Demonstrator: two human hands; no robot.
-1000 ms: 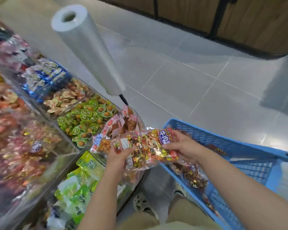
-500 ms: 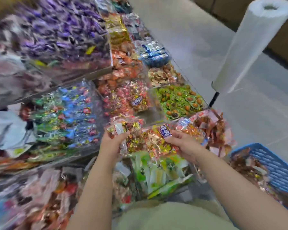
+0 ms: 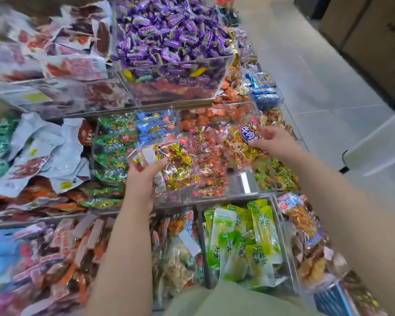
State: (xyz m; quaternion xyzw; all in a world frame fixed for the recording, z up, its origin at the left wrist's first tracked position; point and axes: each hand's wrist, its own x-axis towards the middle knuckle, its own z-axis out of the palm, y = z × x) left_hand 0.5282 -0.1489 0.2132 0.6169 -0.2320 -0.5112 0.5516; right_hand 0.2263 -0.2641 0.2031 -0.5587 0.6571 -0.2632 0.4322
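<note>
Your left hand (image 3: 144,179) grips a clear pack of gold and red wrapped sweets (image 3: 179,167) at its near end, thumb lying on top beside the white label, the other fingers hidden underneath; the pack tilts up and away from you, held above the clear bins of the middle shelf (image 3: 192,103). Your right hand (image 3: 273,142) pinches a second clear pack (image 3: 240,144) by the corner with the blue label, fingers curled round its edge; this pack hangs above the right part of the same shelf. The two hands are well apart, each clamped on its own pack; between the packs shows a bin of small red sweets (image 3: 211,163), and I cannot tell whether either pack touches it. Above sits a bin heaped with purple sweets (image 3: 169,37); below, near your waist, stand green packets (image 3: 244,242) in a lower bin; grey floor tiles (image 3: 310,71) run along the right.
</note>
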